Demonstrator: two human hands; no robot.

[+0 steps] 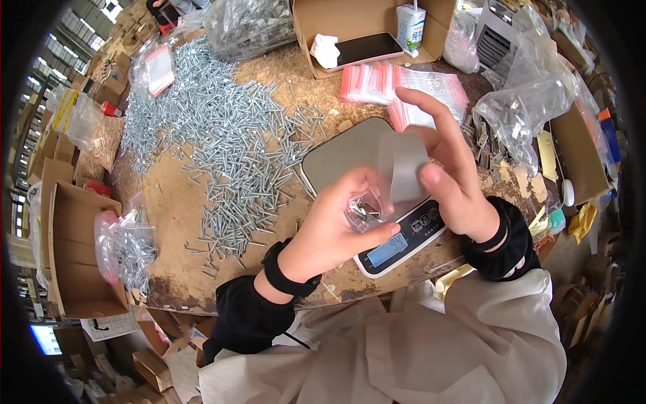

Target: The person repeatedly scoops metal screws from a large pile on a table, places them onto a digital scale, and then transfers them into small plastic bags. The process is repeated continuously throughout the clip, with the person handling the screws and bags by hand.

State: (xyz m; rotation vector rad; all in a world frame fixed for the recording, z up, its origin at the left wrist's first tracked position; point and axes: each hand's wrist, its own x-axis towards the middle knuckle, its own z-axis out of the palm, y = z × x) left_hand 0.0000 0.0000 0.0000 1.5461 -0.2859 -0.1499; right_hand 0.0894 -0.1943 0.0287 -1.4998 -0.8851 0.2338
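My left hand is closed around a small clear plastic bag with a few metal pieces in it. My right hand is closed on a grey, cup-like piece, its thumb at the near side and its index finger stretched upward. Motion blurs this piece, and its exact kind is hard to make out. The two hands meet above a flat kitchen scale with a lit display. To the left spreads a large heap of silvery screws on the worn wooden table.
Flat red-edged zip bags lie beyond the scale. Behind them an open cardboard box holds a phone, a tissue and a drink carton. Metal strips and crumpled plastic lie right. Another cardboard box stands left beside bagged hardware.
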